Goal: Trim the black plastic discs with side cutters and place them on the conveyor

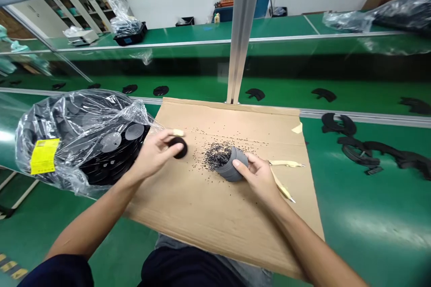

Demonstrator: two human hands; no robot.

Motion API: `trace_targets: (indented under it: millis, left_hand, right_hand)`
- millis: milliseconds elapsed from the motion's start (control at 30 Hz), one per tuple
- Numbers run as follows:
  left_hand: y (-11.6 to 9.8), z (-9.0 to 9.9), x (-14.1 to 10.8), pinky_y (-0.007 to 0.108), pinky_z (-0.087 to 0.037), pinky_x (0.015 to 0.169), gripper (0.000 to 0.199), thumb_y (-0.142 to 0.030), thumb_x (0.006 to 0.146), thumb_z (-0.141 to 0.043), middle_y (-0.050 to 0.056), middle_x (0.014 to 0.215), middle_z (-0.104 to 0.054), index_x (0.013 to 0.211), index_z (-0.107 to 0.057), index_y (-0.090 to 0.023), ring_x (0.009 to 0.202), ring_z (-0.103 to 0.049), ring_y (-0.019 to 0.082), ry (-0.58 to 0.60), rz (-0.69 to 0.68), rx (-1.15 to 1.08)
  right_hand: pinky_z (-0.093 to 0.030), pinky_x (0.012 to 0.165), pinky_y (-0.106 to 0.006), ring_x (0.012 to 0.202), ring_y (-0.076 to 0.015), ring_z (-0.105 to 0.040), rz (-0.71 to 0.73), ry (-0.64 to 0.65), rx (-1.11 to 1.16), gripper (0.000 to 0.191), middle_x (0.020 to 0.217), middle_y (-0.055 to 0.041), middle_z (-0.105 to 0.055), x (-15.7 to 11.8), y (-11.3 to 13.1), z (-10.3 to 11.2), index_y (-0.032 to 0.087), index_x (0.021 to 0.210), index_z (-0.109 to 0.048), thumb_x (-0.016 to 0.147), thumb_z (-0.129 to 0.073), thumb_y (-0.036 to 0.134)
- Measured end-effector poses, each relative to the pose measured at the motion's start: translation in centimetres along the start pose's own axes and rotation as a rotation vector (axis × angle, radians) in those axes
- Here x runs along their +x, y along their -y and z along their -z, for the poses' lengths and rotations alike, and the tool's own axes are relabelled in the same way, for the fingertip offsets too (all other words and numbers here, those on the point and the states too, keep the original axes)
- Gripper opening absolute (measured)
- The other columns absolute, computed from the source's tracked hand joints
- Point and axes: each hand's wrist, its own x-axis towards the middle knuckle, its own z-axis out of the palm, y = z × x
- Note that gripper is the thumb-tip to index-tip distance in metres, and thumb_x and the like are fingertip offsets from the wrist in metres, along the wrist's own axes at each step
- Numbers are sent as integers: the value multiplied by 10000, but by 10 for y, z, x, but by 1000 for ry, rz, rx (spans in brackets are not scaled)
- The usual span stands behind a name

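Observation:
My left hand (158, 150) is closed on a round black cap-like piece (178, 147), held by its edge above the cardboard. A pale yellow cover sits on one of its fingertips. My right hand (257, 172) grips a grey ribbed cup (232, 168), which lies tilted with its mouth toward the left. Tiny black parts (215, 154) are heaped at and inside that mouth and scattered around it. Just right of my right hand lie two cream-handled tools (286, 163) with pointed metal tips, partly hidden by the hand.
A cardboard sheet (188, 206) covers the work surface. At left stands a clear plastic bag (84, 112) full of black discs. Behind the cardboard runs a green belt (202, 87) with curved black pieces, and a metal post (240, 31) rises there. More black parts (360, 152) lie at right.

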Motion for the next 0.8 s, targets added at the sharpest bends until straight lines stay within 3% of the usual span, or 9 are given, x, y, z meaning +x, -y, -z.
trace_targets:
  millis: [100, 233, 400, 600, 800]
  left_hand:
    - [-16, -47, -2, 285, -531, 800, 275, -278, 776, -767, 72, 982, -739, 1010, -686, -159, 876, -680, 182, 146, 91, -379]
    - [-17, -87, -2, 307, -515, 847, 174, -234, 812, -733, 65, 959, -737, 970, -709, -166, 907, -668, 195, 147, 65, -407]
    - [-4, -89, -7, 338, -483, 892, 166, -255, 835, -741, 68, 937, -720, 987, -739, -189, 923, -627, 212, 136, -79, -190]
    - [-3, -88, -14, 281, -531, 792, 244, -256, 807, -773, 59, 963, -705, 1026, -704, -174, 886, -658, 190, 146, 109, -474]
    - [1, -90, -13, 277, -504, 776, 234, -259, 808, -776, 51, 924, -696, 1017, -703, -183, 848, -639, 184, 181, 75, -325]
  right_hand:
    - [-590, 807, -351, 874, -220, -693, 16, -14, -58, 399, 888, -35, -734, -3, 2, -1, 218, 868, -675, 726, -780, 576]
    - [-578, 723, -310, 780, -190, -656, 13, -2, -112, 394, 805, -22, -690, -5, 5, -1, 204, 828, -660, 743, -766, 574]
    - [-529, 662, -268, 732, -158, -599, 32, -8, -174, 369, 773, -7, -625, -6, 2, -3, 196, 802, -636, 768, -750, 546]
    - [-421, 541, -247, 621, -132, -481, 104, -72, -344, 372, 673, 8, -526, -8, -3, -2, 200, 692, -585, 820, -707, 527]
    - [-408, 536, -252, 625, -137, -466, 122, -3, -367, 359, 669, 4, -512, -8, -5, -3, 204, 700, -610, 824, -709, 526]
